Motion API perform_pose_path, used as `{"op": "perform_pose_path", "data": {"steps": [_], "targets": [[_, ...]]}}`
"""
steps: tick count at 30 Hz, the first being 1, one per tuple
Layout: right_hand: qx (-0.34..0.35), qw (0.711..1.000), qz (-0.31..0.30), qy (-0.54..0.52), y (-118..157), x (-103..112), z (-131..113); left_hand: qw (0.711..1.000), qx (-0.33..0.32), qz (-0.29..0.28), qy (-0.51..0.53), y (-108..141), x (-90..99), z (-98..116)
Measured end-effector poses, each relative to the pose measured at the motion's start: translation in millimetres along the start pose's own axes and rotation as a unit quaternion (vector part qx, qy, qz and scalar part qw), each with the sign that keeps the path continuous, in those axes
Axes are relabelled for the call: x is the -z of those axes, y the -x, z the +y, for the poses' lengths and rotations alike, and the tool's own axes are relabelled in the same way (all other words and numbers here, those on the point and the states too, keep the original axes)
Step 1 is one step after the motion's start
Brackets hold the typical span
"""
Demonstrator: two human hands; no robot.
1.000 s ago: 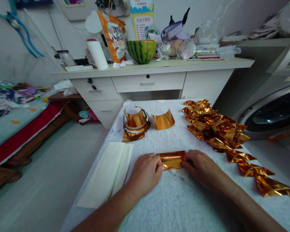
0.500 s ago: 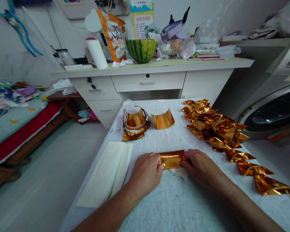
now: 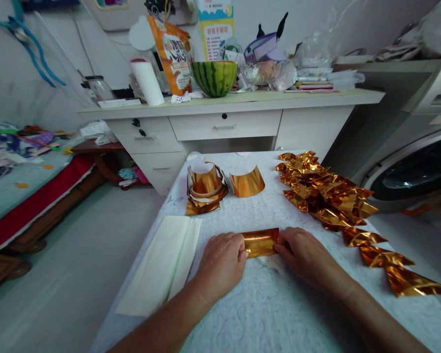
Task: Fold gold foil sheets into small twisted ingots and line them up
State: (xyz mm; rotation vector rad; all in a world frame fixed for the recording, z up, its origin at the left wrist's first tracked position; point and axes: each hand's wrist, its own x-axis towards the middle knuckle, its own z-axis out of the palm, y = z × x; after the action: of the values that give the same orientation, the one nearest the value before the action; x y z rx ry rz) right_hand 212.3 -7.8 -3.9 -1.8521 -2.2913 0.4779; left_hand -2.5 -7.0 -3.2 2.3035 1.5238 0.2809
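A rolled sheet of gold foil paper (image 3: 260,242) lies crosswise between my hands, just above the cloth-covered table. My left hand (image 3: 224,257) pinches its left end, and my right hand (image 3: 300,250) grips the right end between thumb and fingers. Beyond them rests a single curved gold sheet (image 3: 247,182). Left of that stands a curled stack of gold sheets (image 3: 206,189). A heap of folded gold foil pieces (image 3: 321,189) spreads down the table's right side. Beside my left forearm are flat pale paper sheets (image 3: 158,264).
The table (image 3: 264,314) has a pale quilted cover. Behind it stands a white desk (image 3: 224,104) bearing a cut watermelon (image 3: 215,78), an orange snack bag (image 3: 172,56) and a paper roll (image 3: 147,82). A washing machine (image 3: 407,132) is at right, a bed (image 3: 29,191) at left.
Hardly anything differs. Both hands keep hold of the foil roll in nearly the same place, and the view has shifted very slightly.
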Motion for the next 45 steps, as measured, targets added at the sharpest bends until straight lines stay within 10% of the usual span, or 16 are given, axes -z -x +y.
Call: {"op": "perform_pose_path", "data": {"steps": [11,20,45], "targets": [[-0.015,1.000,0.012,-0.016,1,-1,-1,0.999,0.006,0.004,0.046,2,1.4,1],[0.123,0.992,0.025,-0.015,2,-10,-21,0.997,-0.020,-0.019,0.073,1,3.8,-5],[0.015,0.995,0.077,0.065,4,-21,-46,0.999,0.007,-0.021,0.041,4,5.3,-8]]}}
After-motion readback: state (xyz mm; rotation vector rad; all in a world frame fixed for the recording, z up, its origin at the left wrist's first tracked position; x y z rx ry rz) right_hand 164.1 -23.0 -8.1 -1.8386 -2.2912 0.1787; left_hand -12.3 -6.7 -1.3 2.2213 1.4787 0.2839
